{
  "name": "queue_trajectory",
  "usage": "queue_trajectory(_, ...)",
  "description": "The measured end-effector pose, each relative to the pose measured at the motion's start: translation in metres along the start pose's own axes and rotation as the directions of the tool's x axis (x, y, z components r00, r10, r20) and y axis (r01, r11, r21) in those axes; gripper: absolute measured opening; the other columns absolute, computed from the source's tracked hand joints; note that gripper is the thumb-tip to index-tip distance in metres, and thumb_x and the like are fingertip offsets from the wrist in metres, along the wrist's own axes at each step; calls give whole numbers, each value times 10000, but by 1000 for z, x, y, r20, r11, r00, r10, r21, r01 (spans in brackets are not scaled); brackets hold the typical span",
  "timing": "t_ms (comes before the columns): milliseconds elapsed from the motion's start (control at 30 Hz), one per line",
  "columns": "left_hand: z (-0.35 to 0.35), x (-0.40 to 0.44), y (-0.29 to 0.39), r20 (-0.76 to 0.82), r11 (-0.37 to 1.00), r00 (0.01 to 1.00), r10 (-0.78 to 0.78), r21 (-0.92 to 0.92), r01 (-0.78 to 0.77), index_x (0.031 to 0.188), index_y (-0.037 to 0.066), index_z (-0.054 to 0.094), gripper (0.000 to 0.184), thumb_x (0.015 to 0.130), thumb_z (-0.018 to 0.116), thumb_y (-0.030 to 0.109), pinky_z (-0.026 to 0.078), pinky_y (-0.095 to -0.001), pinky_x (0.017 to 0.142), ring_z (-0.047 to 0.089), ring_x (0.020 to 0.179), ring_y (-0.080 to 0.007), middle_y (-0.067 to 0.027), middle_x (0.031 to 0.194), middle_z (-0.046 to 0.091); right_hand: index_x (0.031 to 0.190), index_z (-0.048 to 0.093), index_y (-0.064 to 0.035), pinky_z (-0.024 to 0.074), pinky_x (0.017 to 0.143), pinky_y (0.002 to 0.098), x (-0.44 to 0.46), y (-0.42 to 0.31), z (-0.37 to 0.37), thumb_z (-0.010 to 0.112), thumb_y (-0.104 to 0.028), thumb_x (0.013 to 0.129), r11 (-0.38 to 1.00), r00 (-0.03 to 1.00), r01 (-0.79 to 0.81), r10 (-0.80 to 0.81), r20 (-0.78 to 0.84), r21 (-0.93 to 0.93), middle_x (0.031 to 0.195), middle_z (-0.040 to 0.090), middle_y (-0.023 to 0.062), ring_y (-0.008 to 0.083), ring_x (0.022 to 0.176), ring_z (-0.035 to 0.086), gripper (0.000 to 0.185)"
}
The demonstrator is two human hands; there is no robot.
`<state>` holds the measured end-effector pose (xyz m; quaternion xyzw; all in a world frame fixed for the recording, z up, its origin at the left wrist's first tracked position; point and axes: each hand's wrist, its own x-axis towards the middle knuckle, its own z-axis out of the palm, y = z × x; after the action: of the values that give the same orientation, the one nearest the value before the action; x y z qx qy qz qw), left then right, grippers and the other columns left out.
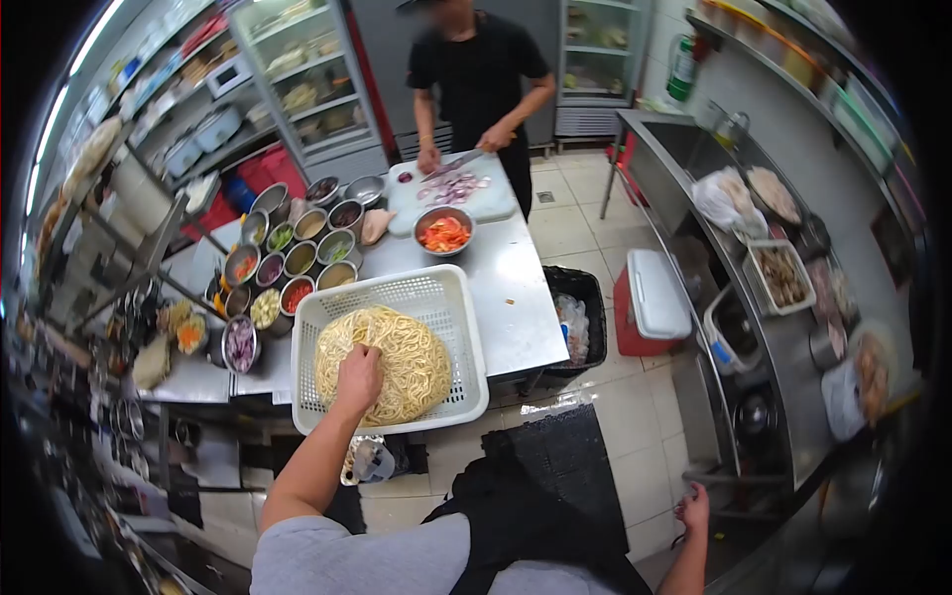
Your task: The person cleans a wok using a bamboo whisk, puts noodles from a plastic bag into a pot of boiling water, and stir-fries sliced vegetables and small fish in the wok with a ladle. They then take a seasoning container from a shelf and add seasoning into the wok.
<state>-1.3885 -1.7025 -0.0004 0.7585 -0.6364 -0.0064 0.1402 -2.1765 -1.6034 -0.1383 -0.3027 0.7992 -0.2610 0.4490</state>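
Observation:
My left hand (360, 379) reaches down into the pile of noodles (416, 352), its fingers closed on some strands near the top. The yellowish noodles lie heaped in a white perforated plastic basket (476, 362) at the near edge of the steel table. My right hand (693, 508) hangs low at my side, apart from the table. Its fingers are loosely spread and nothing shows in them.
Metal bowls of chopped ingredients (266, 309) crowd the table's left. Across it, a person in black (476, 79) slices onions on a white board (491, 203), beside a tomato bowl (443, 234). A bin (585, 317), a red cooler (650, 307) and a sink counter (684, 149) stand right.

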Motion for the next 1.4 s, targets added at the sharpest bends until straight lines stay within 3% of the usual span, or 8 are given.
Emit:
queue_trajectory(367, -1, 23, -15, 50, 988, 994, 96, 116, -101, 931, 80, 565, 110, 862, 596, 161, 427, -483, 792, 613, 873, -306, -122, 869, 652, 1425, 429, -63, 530, 561, 353, 20, -138, 107, 600, -69, 887, 900, 849, 3, 228, 477, -436, 836, 678, 145, 200, 634, 658, 564)
queue_trajectory(533, 0, 57, 4, 317, 986, 934, -163, 37, 160, 945, 74, 545, 119, 910, 531, 187, 456, -496, 733, 643, 749, -371, -167, 753, 659, 1343, 512, -64, 480, 602, 368, 35, -283, 193, 632, -190, 875, 675, 680, 617, -200, 705, -404, 730, 646, 76, 215, 630, 620, 499)
queue_trajectory(767, 5, 83, 65, 224, 808, 899, -376, -395, 437, 966, 92, 578, 155, 884, 642, 207, 472, -457, 640, 633, 682, -356, -165, 672, 628, 1348, 538, -80, 493, 909, 418, -62, -447, 365, 604, -184, 900, 143, -298, 909, -433, 851, 391, 1103, 637, 154, 331, 1035, 604, 465)
queue_trajectory(900, 38, 100, 105, 176, 734, 934, -311, -580, 353, 954, 71, 541, 123, 905, 641, 124, 391, -322, 509, 481, 515, -123, -39, 599, 549, 1232, 609, -81, 487, 873, 455, -69, -438, 399, 602, -132, 860, -91, -477, 874, -349, 807, 477, 1020, 625, 141, 336, 1007, 603, 376)
queue_trajectory(1100, 54, 137, 160, 235, 536, 902, -363, -739, 408, 1016, 91, 488, 136, 948, 605, 112, 327, -281, 467, 419, 510, -83, 19, 586, 478, 1210, 593, -64, 490, 844, 454, -12, -433, 374, 642, -136, 833, 33, -337, 924, -397, 854, 381, 1024, 590, 166, 363, 998, 598, 386)
queue_trajectory(1167, 46, 146, 168, 295, 524, 871, -393, -707, 476, 1028, 68, 527, 189, 914, 628, 179, 476, -398, 642, 621, 653, -270, -144, 708, 634, 1284, 524, -76, 490, 839, 453, -24, -447, 364, 714, -169, 798, 214, -64, 948, -597, 800, 235, 1098, 554, 169, 365, 1023, 585, 529)
queue_trajectory(1267, 22, 151, 184, 236, 530, 900, -367, -742, 411, 1007, 80, 490, 113, 952, 587, 104, 330, -282, 469, 416, 510, -77, 15, 598, 481, 1305, 481, -80, 498, 824, 456, -44, -455, 382, 779, -209, 753, 48, -65, 990, -669, 740, 131, 1136, 530, 158, 365, 1052, 580, 641)
queue_trajectory(1400, 22, 148, 187, 71, 564, 947, -313, -789, 245, 979, 57, 528, 112, 903, 600, 95, 407, -332, 518, 500, 528, -121, -36, 608, 539, 1183, 516, -82, 517, 715, 498, -43, -462, 421, 757, -205, 775, 12, -4, 1000, -743, 670, 20, 1042, 608, 164, 409, 926, 636, 489)
